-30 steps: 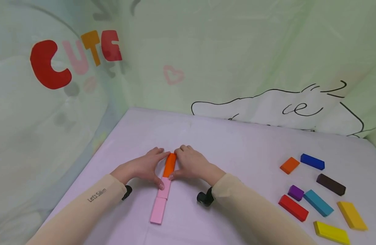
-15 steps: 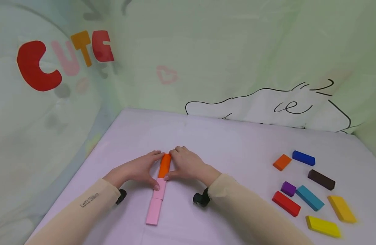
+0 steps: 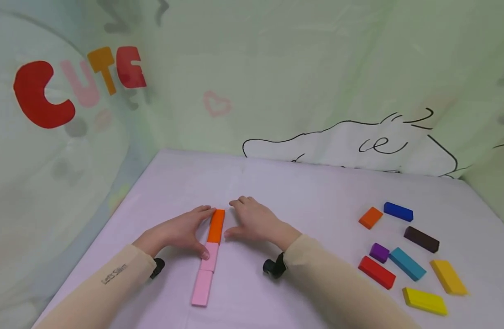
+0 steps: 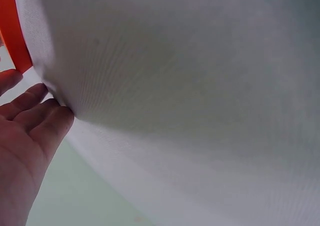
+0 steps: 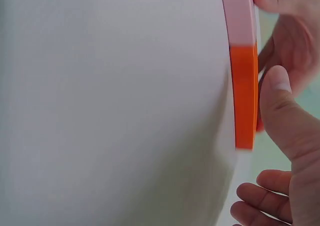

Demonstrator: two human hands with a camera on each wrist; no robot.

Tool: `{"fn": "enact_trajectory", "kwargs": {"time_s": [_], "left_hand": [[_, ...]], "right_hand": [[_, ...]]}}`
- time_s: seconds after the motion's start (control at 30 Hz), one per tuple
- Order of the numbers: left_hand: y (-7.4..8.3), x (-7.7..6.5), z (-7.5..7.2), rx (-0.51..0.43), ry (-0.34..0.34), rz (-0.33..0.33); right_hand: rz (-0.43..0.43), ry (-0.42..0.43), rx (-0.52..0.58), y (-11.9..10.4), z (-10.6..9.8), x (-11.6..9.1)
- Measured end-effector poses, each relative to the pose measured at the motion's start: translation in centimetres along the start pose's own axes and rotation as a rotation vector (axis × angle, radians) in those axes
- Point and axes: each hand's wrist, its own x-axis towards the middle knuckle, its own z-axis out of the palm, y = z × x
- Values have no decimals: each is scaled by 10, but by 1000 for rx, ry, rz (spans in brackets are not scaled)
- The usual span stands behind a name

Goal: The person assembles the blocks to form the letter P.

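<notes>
An orange block (image 3: 216,226) and two pink blocks, the upper one (image 3: 211,258) and the lower one (image 3: 202,288), lie end to end in a line on the table. My left hand (image 3: 175,232) rests along their left side. Its index fingertip is at the orange block's far end, and its thumb lies on the upper pink block; the left wrist view shows its other fingers (image 4: 52,123) reaching down to the tabletop. To the right of the line, my right hand (image 3: 254,221) is spread with nothing in its grasp. A gap separates it from the orange block in the head view.
Loose blocks lie scattered at the right: orange (image 3: 370,218), blue (image 3: 398,212), dark brown (image 3: 422,239), purple (image 3: 379,252), light blue (image 3: 407,264), red (image 3: 377,272), yellow (image 3: 424,301) and amber (image 3: 448,277). Fabric walls (image 3: 301,82) border the table behind and left.
My right hand has come away from the orange block toward the right. My left hand stays beside the line. The whole scene shifts left as the head view turns.
</notes>
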Motion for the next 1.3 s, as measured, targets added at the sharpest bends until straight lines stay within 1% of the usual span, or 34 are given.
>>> {"fn": "enact_trajectory", "kwargs": {"time_s": [0.17, 0.4, 0.6, 0.73, 0.87, 1.07, 1.3], "left_hand": [[1, -1, 0, -8, -6, 0], [0, -1, 2, -18, -11, 19], [-1, -2, 3, -12, -13, 24], [1, -4, 2, -4, -11, 34], [2, -6, 0, -2, -9, 45], [0, -6, 1, 0, -7, 54], [0, -5, 1, -8, -8, 52]], "right_hand": [[51, 23, 1, 23, -11, -14], [135, 56, 6, 72, -24, -43], [247, 79, 26, 112, -42, -71], [328, 111, 24, 140, -54, -93], [385, 132, 26, 165, -63, -117], [438, 140, 29, 192, -66, -147], [502, 156, 6, 210, -61, -170]]}}
